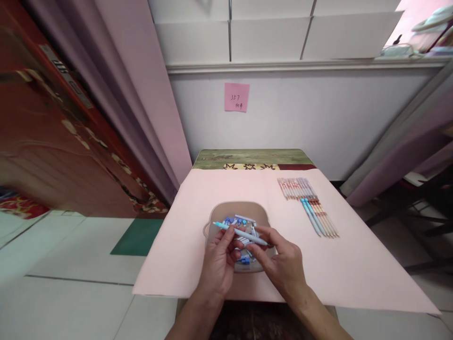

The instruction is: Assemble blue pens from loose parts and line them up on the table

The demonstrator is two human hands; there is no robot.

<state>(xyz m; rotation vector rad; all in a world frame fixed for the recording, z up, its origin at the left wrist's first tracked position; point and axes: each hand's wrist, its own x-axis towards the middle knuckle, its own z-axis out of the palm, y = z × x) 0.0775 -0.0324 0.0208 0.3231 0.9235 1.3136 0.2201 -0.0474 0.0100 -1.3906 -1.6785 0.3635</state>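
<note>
Both hands hold one light blue pen level above a beige tray. My left hand pinches the pen near its left, tipped end. My right hand grips its right end with the fingertips. The tray holds several small blue and white pen parts, partly hidden by my fingers. It sits on a pink sheet that covers the small table.
A row of several finished pens, pinkish ones and two blue, lies on the pink sheet to the right of the tray. A pink sticky note hangs on the white wall behind. A curtain and red wooden door stand at left.
</note>
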